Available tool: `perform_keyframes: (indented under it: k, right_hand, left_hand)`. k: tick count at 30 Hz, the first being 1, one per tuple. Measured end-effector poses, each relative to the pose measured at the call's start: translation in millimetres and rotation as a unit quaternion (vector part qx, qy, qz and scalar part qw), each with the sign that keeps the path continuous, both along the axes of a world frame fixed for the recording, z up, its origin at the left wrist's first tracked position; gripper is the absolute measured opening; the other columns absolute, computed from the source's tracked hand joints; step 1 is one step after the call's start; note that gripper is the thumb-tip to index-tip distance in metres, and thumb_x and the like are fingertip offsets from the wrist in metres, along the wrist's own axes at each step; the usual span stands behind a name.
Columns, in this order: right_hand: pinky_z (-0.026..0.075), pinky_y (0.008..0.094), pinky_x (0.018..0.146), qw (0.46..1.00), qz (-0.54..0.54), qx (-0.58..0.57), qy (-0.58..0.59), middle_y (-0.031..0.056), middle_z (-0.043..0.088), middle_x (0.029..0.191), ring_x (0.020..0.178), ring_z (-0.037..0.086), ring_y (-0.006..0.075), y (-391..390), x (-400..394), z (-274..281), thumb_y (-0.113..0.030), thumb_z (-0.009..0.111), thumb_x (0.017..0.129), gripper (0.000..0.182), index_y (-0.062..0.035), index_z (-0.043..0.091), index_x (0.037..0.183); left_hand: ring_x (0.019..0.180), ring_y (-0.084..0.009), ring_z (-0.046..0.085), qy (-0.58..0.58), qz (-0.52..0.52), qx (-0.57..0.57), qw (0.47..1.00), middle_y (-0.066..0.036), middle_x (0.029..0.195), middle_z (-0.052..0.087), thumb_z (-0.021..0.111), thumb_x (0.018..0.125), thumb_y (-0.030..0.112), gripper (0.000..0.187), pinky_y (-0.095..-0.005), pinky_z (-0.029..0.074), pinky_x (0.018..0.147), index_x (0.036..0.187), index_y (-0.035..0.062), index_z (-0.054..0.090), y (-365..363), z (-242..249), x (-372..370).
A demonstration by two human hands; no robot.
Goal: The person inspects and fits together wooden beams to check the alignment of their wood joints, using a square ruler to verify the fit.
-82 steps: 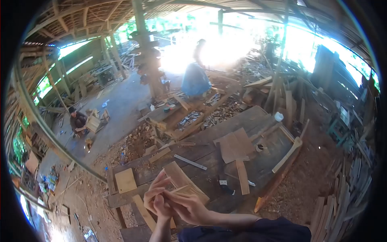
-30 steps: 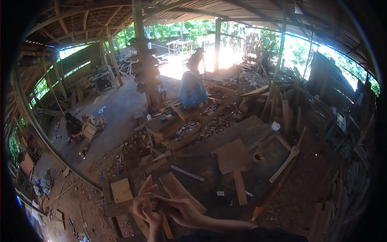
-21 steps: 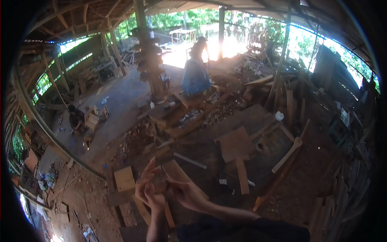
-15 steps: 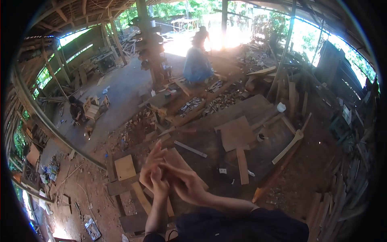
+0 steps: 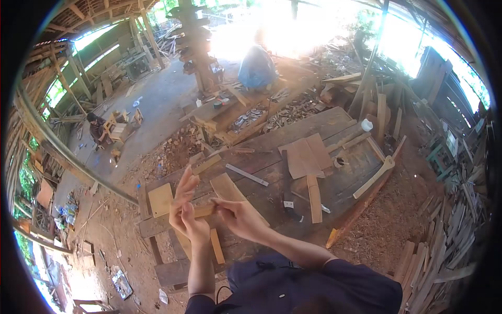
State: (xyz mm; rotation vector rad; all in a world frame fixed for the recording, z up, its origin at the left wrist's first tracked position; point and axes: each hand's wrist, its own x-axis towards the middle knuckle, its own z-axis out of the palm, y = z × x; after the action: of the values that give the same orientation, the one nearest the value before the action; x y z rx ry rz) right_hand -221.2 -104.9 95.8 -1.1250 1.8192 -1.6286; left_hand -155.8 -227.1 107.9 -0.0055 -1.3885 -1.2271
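Note:
My left hand (image 5: 187, 212) is raised palm-up over the near left part of the workbench (image 5: 251, 201), its fingers stretched upward. Just right of it is my right hand (image 5: 235, 215), its fingers drawn together in a pinch; I cannot tell what is between them. A short light wood piece (image 5: 204, 211) shows in the gap between the hands. Behind my right hand lies a flat board (image 5: 227, 187). Beside my left hand rests a square light panel (image 5: 163, 200), and a narrow wood strip (image 5: 217, 246) sits below the hands.
On the bench lie a metal ruler (image 5: 247, 175), a brown cardboard sheet (image 5: 307, 157), a thin wood slat (image 5: 314, 199) and a long shaped wood piece (image 5: 374, 178). Another person (image 5: 99, 131) crouches at far left. Scrap wood (image 5: 444, 246) piles up at right.
My hands were together, overlapping; now they are apart, the left further left and the right with fingers pinched. The view has shifted slightly, and the back is brighter with glare.

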Motion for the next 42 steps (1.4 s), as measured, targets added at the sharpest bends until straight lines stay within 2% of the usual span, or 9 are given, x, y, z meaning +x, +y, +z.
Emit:
perform_keyframes:
  k: [4,10,16,20,27,33,34,41,42]
  right_hand:
    - [0.050,0.0251,0.067,0.972,-0.039,-0.229,0.019,0.0141,0.071,0.090,0.078,0.066,0.0096,5.1,38.1,30.7,-0.004,0.057,0.097,0.037,-0.0016,0.060,0.135]
    - [0.051,0.0295,0.067,0.995,0.039,0.082,0.034,0.0192,0.071,0.091,0.079,0.068,0.0144,2.3,-8.5,-32.8,-0.003,0.060,0.096,0.038,0.0018,0.059,0.134]
    - [0.051,0.0327,0.064,0.984,0.024,-0.174,0.030,0.0179,0.072,0.088,0.071,0.067,0.0165,20.6,31.4,19.4,-0.007,0.056,0.099,0.034,0.0021,0.061,0.131]
    - [0.047,0.0281,0.060,0.996,0.009,0.072,0.059,0.0153,0.068,0.083,0.065,0.059,0.0113,4.0,-0.3,-49.4,-0.006,0.055,0.099,0.033,0.0006,0.061,0.131]
    - [0.049,0.0321,0.062,0.990,0.023,-0.135,0.022,0.0193,0.067,0.086,0.066,0.063,0.0190,16.8,39.7,3.4,-0.003,0.057,0.096,0.032,0.0027,0.062,0.128]
    - [0.046,0.0296,0.059,0.996,-0.021,0.088,0.022,0.0195,0.068,0.085,0.065,0.062,0.0149,-7.1,6.7,-92.8,-0.004,0.058,0.097,0.037,0.0034,0.059,0.133]
    - [0.044,0.0263,0.054,0.998,-0.030,0.049,0.027,0.0051,0.061,0.072,0.060,0.050,0.0055,-11.1,5.3,-105.6,-0.004,0.060,0.097,0.035,-0.0013,0.063,0.131]
    - [0.045,0.0273,0.056,0.972,-0.044,-0.227,0.037,0.0071,0.066,0.072,0.063,0.053,0.0060,-11.9,42.0,-55.0,-0.003,0.057,0.097,0.034,-0.0014,0.064,0.130]
    - [0.047,0.0329,0.060,0.987,-0.050,-0.148,0.043,0.0119,0.069,0.081,0.068,0.061,0.0180,-14.3,30.8,-75.9,-0.007,0.056,0.098,0.026,-0.0012,0.065,0.122]
  left_hand:
    - [0.133,-0.0466,0.050,-0.025,-0.028,-0.055,0.998,-0.024,0.117,0.069,0.045,0.099,0.019,0.024,-0.0585,0.036,0.111,0.108,0.0039,0.061,11.3,-2.5,2.7]
    - [0.131,-0.0482,0.051,-0.010,-0.013,-0.030,0.999,-0.023,0.113,0.071,0.044,0.102,0.022,0.022,-0.0636,0.036,0.110,0.104,0.0076,0.061,3.3,-8.0,16.7]
    - [0.126,-0.0477,0.056,-0.021,-0.047,-0.052,0.997,-0.026,0.107,0.071,0.045,0.101,0.024,0.024,-0.0627,0.040,0.107,0.104,0.0057,0.061,16.1,-11.4,19.4]
    - [0.118,-0.0442,0.062,-0.014,0.011,0.004,1.000,-0.025,0.100,0.072,0.045,0.098,0.020,0.022,-0.0600,0.044,0.103,0.100,0.0045,0.060,10.3,-10.6,27.6]
    - [0.082,-0.0294,0.065,-0.015,-0.040,-0.022,0.999,-0.012,0.070,0.064,0.046,0.099,0.023,0.021,-0.0568,0.046,0.100,0.096,0.0066,0.058,17.0,-12.3,28.9]
    - [0.062,-0.0153,0.051,0.020,0.001,0.023,1.000,-0.002,0.059,0.049,0.051,0.101,0.022,0.020,-0.0439,0.050,0.085,0.093,0.0061,0.060,5.4,-19.3,41.9]
    - [0.061,-0.0141,0.048,0.019,-0.007,0.035,0.999,-0.003,0.061,0.049,0.052,0.100,0.021,0.021,-0.0373,0.051,0.071,0.090,0.0042,0.058,5.1,-20.0,44.8]
    - [0.053,-0.0157,0.049,0.021,-0.040,0.065,0.997,-0.008,0.063,0.050,0.051,0.100,0.023,0.028,-0.0264,0.042,0.045,0.083,0.0013,0.050,14.1,-13.9,43.2]
    - [0.048,-0.0161,0.048,0.035,-0.040,0.090,0.994,-0.008,0.062,0.049,0.052,0.100,0.024,0.029,-0.0268,0.040,0.041,0.082,0.0013,0.049,11.9,-15.3,44.6]
